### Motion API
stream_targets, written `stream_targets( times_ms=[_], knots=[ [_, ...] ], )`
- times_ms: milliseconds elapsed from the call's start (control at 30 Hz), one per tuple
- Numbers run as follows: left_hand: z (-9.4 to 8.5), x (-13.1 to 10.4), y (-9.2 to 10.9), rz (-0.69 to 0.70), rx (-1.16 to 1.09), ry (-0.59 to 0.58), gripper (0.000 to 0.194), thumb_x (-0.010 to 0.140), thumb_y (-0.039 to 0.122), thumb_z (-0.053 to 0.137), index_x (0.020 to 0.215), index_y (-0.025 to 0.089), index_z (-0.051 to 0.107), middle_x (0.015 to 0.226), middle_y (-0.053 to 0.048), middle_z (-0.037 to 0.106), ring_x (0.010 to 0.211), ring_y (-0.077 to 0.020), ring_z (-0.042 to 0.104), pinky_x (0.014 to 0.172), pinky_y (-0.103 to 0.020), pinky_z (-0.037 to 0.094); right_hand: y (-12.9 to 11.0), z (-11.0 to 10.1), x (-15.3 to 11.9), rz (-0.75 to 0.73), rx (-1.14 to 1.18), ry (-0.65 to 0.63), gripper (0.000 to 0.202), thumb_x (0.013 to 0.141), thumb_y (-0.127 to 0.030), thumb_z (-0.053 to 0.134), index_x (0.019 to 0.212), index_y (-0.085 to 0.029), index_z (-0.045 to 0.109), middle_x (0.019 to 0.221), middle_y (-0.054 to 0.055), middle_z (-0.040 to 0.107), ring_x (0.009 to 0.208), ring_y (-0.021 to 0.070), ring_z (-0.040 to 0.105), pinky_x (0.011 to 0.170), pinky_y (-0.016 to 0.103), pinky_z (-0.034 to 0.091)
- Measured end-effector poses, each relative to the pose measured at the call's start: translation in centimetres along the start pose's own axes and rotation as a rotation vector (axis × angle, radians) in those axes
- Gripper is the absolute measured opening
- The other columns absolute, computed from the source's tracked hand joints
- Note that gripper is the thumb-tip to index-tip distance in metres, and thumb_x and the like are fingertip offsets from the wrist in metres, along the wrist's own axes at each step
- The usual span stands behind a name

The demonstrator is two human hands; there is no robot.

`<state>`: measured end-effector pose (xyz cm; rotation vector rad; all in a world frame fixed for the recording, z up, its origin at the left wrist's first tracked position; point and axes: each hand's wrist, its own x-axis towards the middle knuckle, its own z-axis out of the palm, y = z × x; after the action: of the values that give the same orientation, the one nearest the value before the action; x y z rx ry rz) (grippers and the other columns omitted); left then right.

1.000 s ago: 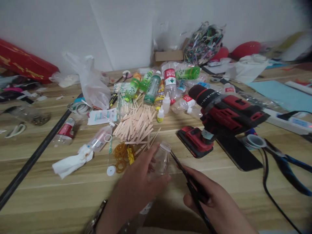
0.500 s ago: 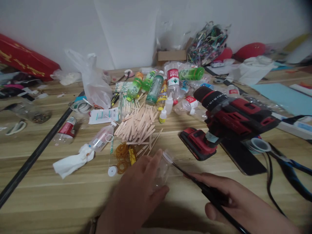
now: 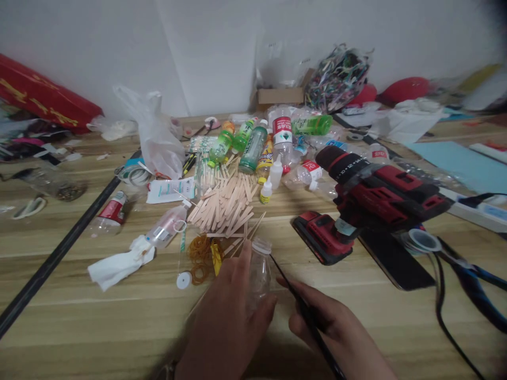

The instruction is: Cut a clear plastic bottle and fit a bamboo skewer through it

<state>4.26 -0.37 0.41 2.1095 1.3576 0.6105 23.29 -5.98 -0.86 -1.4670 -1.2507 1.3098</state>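
Observation:
A clear plastic bottle [image 3: 260,272] stands near the front, its open neck up. My left hand [image 3: 229,311] is wrapped around it from the left, with the index finger stretched along its side. On the right, my right hand [image 3: 328,322] grips a thin dark tool [image 3: 298,298], whose narrow tip touches or nearly touches the bottle just below the neck. The bottle's lower part is hidden by my left hand. Rubber bands [image 3: 199,250] and a pile of wooden sticks [image 3: 225,203] lie beyond my left hand.
A red and black power drill [image 3: 380,184] stands at the right, by a black phone [image 3: 396,261]. Several bottles, including a green one [image 3: 254,148], lie behind the sticks. A long dark bar [image 3: 63,248] crosses the left side. Blue-handled scissors [image 3: 471,274] lie far right.
The bottle has turned more upright in my left hand. My right hand has moved left with the dark tool, whose tip has shifted from the neck rim to just below it.

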Motion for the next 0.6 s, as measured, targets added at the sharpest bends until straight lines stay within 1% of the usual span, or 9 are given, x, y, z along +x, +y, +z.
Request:
stream_targets(
  times_ms=[100,200,300,367,400,500,600],
  knots=[
    [0.3,0.0,0.1,-0.049,-0.030,0.055,0.071,0.091,0.039,0.060,0.157,0.027,0.035,0.136,-0.017,0.063,0.124,-0.0358,0.063,0.098,-0.056,0.055,0.0,1.3,0.4,-0.023,0.099,0.057,0.053,0.083,-0.052,0.073,0.126,-0.021,0.074,0.107,0.011,0.076,0.099,0.0283,0.072,0.097,0.040,0.056],
    [-0.1,0.1,0.1,-0.082,-0.112,0.046,0.071,0.091,0.038,0.061,0.157,0.030,0.035,0.136,-0.013,0.063,0.120,-0.0313,0.064,0.100,-0.052,0.054,-0.8,1.5,0.7,-0.046,0.087,0.041,0.054,0.081,-0.051,0.075,0.124,-0.019,0.075,0.104,0.011,0.076,0.103,0.0286,0.071,0.098,0.039,0.055],
    [-1.1,0.3,-0.2,-0.103,-0.238,-0.014,0.072,0.089,0.040,0.065,0.155,0.031,0.039,0.137,-0.011,0.063,0.119,-0.0287,0.064,0.101,-0.047,0.054,-1.6,0.5,0.7,-0.078,0.016,0.026,0.050,0.080,-0.045,0.076,0.124,-0.020,0.075,0.112,0.011,0.075,0.107,0.0282,0.070,0.096,0.035,0.056],
    [-1.8,0.5,-0.5,-0.132,-0.313,-0.075,0.074,0.086,0.041,0.068,0.154,0.031,0.041,0.140,-0.010,0.063,0.120,-0.0283,0.064,0.103,-0.046,0.053,-1.9,-0.5,0.5,-0.053,-0.068,0.016,0.049,0.079,-0.040,0.076,0.126,-0.023,0.075,0.116,0.010,0.074,0.103,0.0263,0.071,0.090,0.031,0.058],
    [-2.2,0.7,-0.7,-0.148,-0.345,-0.108,0.075,0.085,0.042,0.070,0.154,0.030,0.042,0.141,-0.009,0.062,0.122,-0.0283,0.063,0.104,-0.045,0.053,-2.0,-1.1,0.3,-0.035,-0.113,0.010,0.050,0.079,-0.037,0.076,0.127,-0.025,0.074,0.116,0.009,0.074,0.098,0.0250,0.072,0.084,0.030,0.059],
    [-2.9,1.0,-1.3,-0.174,-0.431,-0.186,0.076,0.084,0.042,0.071,0.153,0.029,0.043,0.137,-0.009,0.065,0.118,-0.0275,0.065,0.104,-0.044,0.053,-2.7,-2.3,0.0,0.004,-0.204,-0.013,0.054,0.075,-0.033,0.076,0.129,-0.029,0.073,0.101,0.006,0.075,0.081,0.0223,0.070,0.067,0.027,0.057],
    [-3.3,1.2,-1.5,-0.140,-0.481,-0.236,0.075,0.084,0.043,0.071,0.152,0.029,0.044,0.128,-0.008,0.069,0.108,-0.0258,0.068,0.099,-0.043,0.056,-4.1,-2.8,0.0,-0.007,-0.230,0.007,0.053,0.069,-0.029,0.074,0.122,-0.029,0.077,0.085,0.004,0.072,0.070,0.0215,0.067,0.058,0.026,0.054]
  ],
)
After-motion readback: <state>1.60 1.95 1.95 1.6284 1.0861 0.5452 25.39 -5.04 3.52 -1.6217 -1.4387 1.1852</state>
